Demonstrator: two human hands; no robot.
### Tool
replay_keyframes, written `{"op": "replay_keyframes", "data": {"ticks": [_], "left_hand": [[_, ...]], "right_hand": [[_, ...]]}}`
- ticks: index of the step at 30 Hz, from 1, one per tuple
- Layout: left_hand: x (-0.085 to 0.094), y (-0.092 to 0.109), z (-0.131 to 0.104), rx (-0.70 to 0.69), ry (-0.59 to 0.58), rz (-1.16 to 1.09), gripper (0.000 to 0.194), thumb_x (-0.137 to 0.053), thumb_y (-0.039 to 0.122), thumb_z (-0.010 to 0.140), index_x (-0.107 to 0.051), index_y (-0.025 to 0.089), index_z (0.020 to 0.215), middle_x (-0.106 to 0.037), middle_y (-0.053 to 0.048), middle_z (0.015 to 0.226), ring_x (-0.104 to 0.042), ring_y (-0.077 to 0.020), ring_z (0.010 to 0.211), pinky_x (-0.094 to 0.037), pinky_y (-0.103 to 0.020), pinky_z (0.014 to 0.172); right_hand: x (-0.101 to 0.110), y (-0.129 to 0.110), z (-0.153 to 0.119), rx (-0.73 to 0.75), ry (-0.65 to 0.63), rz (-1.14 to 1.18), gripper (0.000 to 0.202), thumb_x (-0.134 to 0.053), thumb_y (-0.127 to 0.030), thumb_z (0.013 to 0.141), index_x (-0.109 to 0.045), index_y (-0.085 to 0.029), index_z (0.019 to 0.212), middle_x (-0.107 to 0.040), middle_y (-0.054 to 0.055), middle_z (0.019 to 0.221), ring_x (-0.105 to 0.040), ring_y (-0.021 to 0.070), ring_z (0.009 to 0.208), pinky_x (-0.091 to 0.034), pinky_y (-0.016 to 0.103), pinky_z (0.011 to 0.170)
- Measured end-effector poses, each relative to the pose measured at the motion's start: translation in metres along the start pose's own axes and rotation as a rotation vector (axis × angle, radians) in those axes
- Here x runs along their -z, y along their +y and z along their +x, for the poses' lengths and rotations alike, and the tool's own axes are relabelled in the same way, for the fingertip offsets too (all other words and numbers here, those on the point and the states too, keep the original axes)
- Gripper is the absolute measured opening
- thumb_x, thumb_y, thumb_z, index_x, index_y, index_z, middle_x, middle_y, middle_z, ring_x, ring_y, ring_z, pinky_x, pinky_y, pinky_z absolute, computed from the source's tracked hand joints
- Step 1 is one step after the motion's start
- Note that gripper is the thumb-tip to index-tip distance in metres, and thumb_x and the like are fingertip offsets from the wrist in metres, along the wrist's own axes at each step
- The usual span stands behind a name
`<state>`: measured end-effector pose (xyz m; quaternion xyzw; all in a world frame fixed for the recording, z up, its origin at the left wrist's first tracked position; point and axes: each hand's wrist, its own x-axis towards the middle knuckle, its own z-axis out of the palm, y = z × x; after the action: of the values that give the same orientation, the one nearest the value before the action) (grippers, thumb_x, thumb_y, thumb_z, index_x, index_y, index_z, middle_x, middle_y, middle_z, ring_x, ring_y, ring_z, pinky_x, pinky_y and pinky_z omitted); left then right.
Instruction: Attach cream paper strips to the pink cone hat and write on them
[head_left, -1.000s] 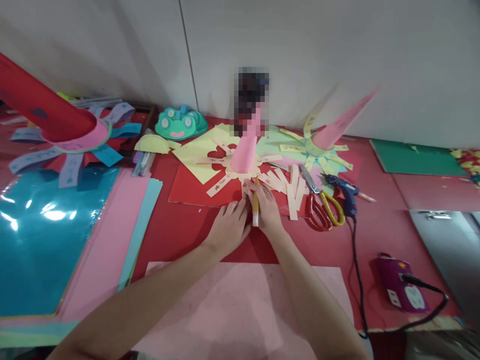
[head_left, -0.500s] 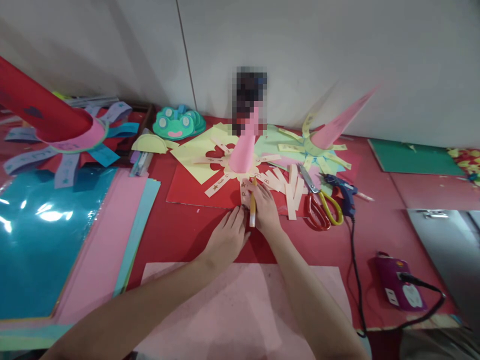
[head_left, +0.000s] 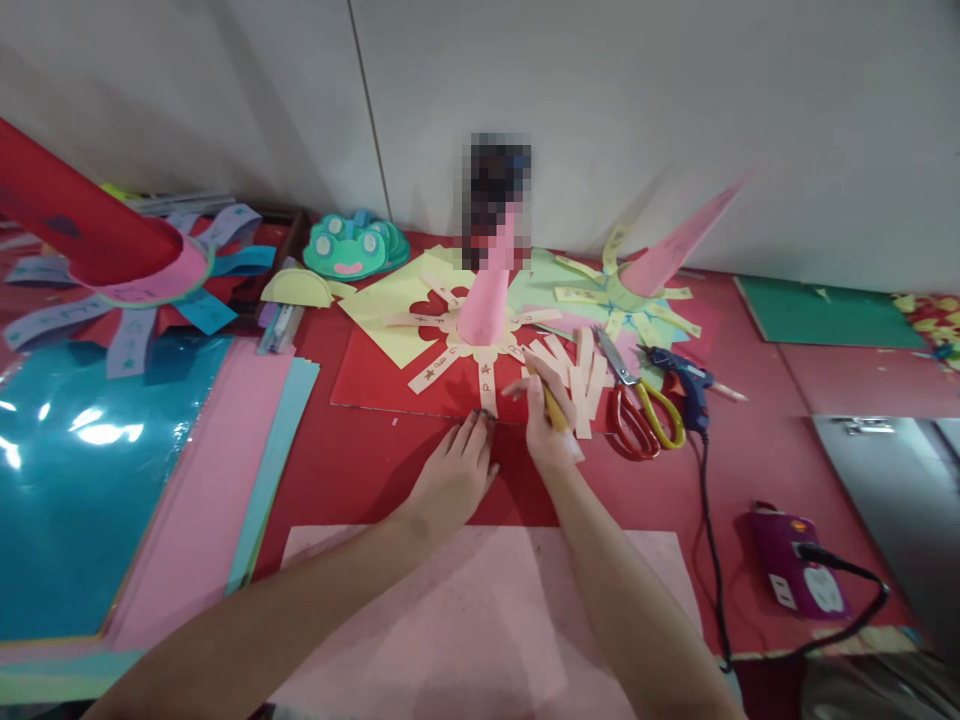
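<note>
With its fingers lying flat, my left hand [head_left: 456, 468] touches the near end of a lettered paper strip [head_left: 487, 378]. That strip is one of several around a pink paper cone [head_left: 484, 308], which stands upright on a scalloped base over red card [head_left: 382, 375]. My right hand [head_left: 547, 420] is closed on a yellow pen [head_left: 556, 408], to the right of the strip and apart from it. The pen's tip is near another lettered strip. Loose pale paper strips [head_left: 577, 385] lie just beyond my right hand.
Scissors [head_left: 630, 385] and a blue glue gun [head_left: 686, 380] lie at right, its cord near a purple power box [head_left: 799, 565]. A second pink cone [head_left: 675, 245] leans behind them. A red cone [head_left: 90, 210], a green frog cutout [head_left: 349, 247] and coloured sheets [head_left: 187, 500] are at left.
My right hand has moved right with the pen, off the lettered strip, and the pen now slants. My left hand stays at the strip's near end.
</note>
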<state>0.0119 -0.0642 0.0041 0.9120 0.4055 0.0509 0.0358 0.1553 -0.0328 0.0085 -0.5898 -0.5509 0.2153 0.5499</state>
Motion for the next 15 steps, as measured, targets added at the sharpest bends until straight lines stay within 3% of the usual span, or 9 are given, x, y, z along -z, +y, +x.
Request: {"op": "replay_keyframes", "data": {"ticks": [3, 6, 10, 15], "left_hand": [[0.0004, 0.0001, 0.0003, -0.005, 0.009, 0.022, 0.045, -0.033, 0.022, 0.093, -0.046, 0.000, 0.129, -0.051, -0.020, 0.131, -0.047, -0.0260, 0.124, -0.041, -0.035, 0.100], [0.0011, 0.0003, 0.0006, -0.015, 0.021, 0.054, 0.044, -0.031, 0.022, 0.094, -0.048, 0.000, 0.128, -0.052, -0.020, 0.130, -0.049, -0.0255, 0.122, -0.042, -0.035, 0.098], [0.0022, 0.0008, 0.0007, -0.009, 0.015, 0.059, 0.045, -0.029, 0.022, 0.094, -0.047, 0.000, 0.128, -0.053, -0.020, 0.130, -0.049, -0.0251, 0.122, -0.042, -0.035, 0.098], [0.0012, 0.0005, 0.0003, 0.008, -0.006, 0.004, 0.045, -0.027, 0.023, 0.094, -0.046, 0.003, 0.130, -0.051, -0.019, 0.132, -0.046, -0.0255, 0.125, -0.041, -0.038, 0.100]], "right_hand": [[-0.0006, 0.0021, -0.0015, -0.120, 0.000, 0.013, 0.032, -0.044, -0.043, 0.089, -0.063, -0.020, 0.079, -0.054, -0.002, 0.056, -0.054, 0.0112, 0.054, -0.047, 0.026, 0.057], [-0.0048, 0.0072, -0.0002, -0.221, -0.031, 0.073, 0.032, -0.047, -0.047, 0.086, -0.056, -0.020, 0.071, -0.046, -0.006, 0.049, -0.045, 0.0085, 0.045, -0.038, 0.022, 0.046], [-0.0081, 0.0077, 0.0036, -0.229, -0.064, 0.054, 0.034, -0.053, -0.046, 0.083, -0.041, -0.021, 0.063, -0.041, -0.009, 0.047, -0.040, 0.0069, 0.043, -0.035, 0.021, 0.046], [-0.0079, 0.0055, 0.0044, -0.175, -0.131, 0.002, 0.036, -0.053, -0.044, 0.083, -0.038, -0.021, 0.060, -0.041, -0.008, 0.048, -0.040, 0.0072, 0.046, -0.036, 0.021, 0.048]]}}
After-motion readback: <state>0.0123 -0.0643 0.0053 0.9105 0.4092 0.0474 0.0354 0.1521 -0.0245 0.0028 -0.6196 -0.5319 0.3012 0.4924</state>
